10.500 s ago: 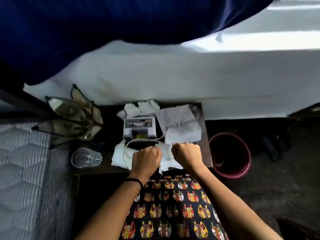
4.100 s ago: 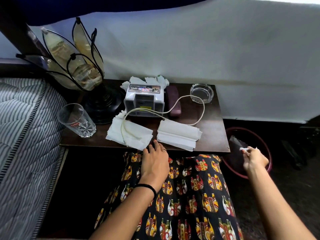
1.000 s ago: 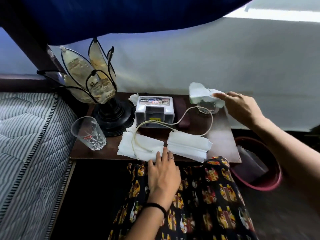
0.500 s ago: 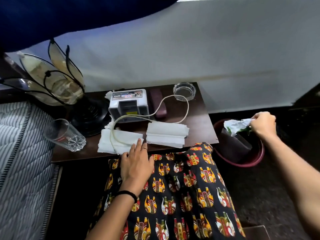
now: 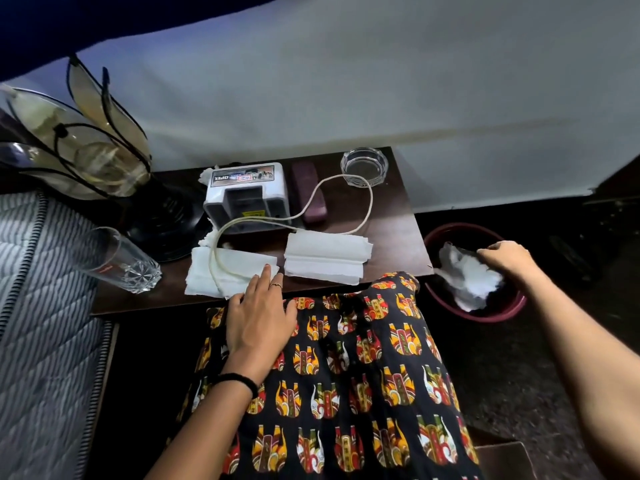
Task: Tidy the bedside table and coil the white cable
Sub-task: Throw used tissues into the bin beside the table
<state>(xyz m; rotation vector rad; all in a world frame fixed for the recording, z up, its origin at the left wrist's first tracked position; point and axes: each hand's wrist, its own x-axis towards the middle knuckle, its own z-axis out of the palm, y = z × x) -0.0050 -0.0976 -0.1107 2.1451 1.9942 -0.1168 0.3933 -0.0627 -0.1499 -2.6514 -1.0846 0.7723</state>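
The white cable [image 5: 369, 202] lies in loose loops on the dark bedside table [image 5: 398, 230], running from the white box device [image 5: 247, 195] over a folded tissue [image 5: 228, 275]. A second folded tissue [image 5: 325, 258] lies beside the first one. My left hand [image 5: 259, 317] rests flat at the table's front edge, fingertips on the left tissue. My right hand [image 5: 507, 259] hovers over the maroon bin [image 5: 485, 317], fingers loose at the edge of a crumpled tissue [image 5: 465, 277] that lies inside the bin.
A glass ashtray [image 5: 363, 167] and a maroon case [image 5: 308, 192] sit at the table's back. A drinking glass [image 5: 121, 261] and a petal-shaped lamp [image 5: 86, 150] stand on the left by the striped mattress [image 5: 34, 306]. My patterned lap is in front.
My right hand carried the crumpled tissue from the back of the table to the bin, and the tissue now lies inside. My left hand stayed at the table's edge.
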